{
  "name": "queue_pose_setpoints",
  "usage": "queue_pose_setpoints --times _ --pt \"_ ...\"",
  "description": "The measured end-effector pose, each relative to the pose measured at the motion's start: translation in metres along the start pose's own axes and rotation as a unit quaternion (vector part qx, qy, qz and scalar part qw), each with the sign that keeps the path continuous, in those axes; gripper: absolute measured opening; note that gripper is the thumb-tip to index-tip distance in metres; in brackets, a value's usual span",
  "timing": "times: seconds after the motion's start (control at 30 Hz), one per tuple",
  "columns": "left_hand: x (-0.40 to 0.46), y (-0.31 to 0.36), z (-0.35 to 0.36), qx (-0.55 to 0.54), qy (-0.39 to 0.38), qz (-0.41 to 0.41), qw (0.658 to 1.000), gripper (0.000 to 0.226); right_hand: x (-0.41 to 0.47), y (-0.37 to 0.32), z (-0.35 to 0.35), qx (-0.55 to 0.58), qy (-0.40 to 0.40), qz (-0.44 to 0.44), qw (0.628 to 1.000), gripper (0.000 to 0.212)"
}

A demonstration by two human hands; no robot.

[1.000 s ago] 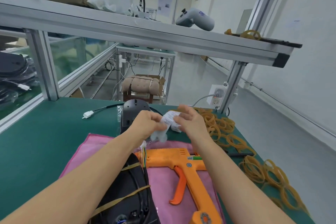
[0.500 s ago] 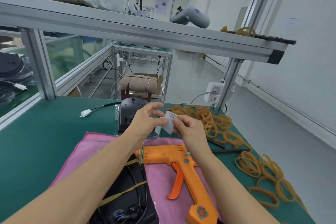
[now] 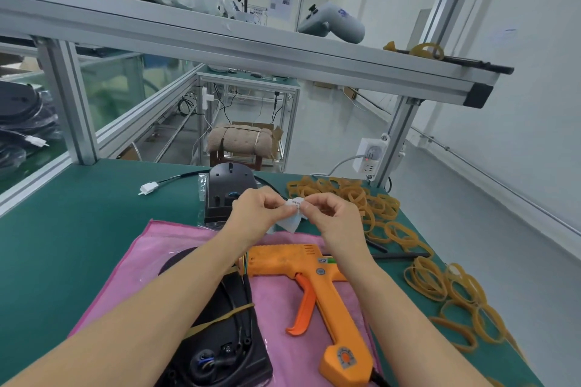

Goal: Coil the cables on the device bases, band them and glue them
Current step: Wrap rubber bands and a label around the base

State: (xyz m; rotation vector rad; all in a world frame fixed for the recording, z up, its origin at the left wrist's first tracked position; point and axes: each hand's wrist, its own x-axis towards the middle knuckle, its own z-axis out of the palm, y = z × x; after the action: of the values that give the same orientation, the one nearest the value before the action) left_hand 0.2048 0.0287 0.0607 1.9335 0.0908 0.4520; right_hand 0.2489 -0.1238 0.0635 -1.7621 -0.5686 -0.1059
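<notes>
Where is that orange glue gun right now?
The orange glue gun lies untouched on the pink cloth, below both hands, right of the banded black base.

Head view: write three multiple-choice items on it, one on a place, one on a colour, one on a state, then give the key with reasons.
1. Where does the glue gun lie?
A. on the pink cloth
B. on the top shelf
C. on the floor

2. What colour is the glue gun?
A. blue
B. orange
C. white

3. What are the hands doing?
A. both rest flat on the table
B. one squeezes the glue gun trigger
C. both pinch a small white label

Key: 1 A, the gun rests on the cloth beside the black base. 2 B, its body and trigger are orange. 3 C, the left hand and right hand hold the label between fingertips above the table.
</notes>
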Motion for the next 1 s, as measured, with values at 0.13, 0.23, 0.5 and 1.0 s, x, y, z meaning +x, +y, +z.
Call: queue_pose_setpoints --times 0.13,0.23,0.5,1.0 --pt "-0.002 -0.002 0.001 0.011 -0.005 -0.002 1.000 0.016 -0.001 0.000 0.000 -0.021 -0.011 0.002 1.000 0.019" --pt "-0.002 -0.002 0.002 0.032 -0.004 -0.025 0.999 0.032 -0.001 -0.002 0.000 -0.031 0.013 0.001 0.999 0.023" --pt "-0.035 0.014 -0.049 0.177 -0.054 -0.062 0.981 0.049 -0.005 -0.004 -0.012 0.022 -0.004 0.194 0.981 0.016" --pt "-0.153 -0.019 -0.060 0.334 0.128 -0.025 0.934 0.032 -0.057 -0.046 0.078 0.017 -0.254 0.183 0.950 0.025"
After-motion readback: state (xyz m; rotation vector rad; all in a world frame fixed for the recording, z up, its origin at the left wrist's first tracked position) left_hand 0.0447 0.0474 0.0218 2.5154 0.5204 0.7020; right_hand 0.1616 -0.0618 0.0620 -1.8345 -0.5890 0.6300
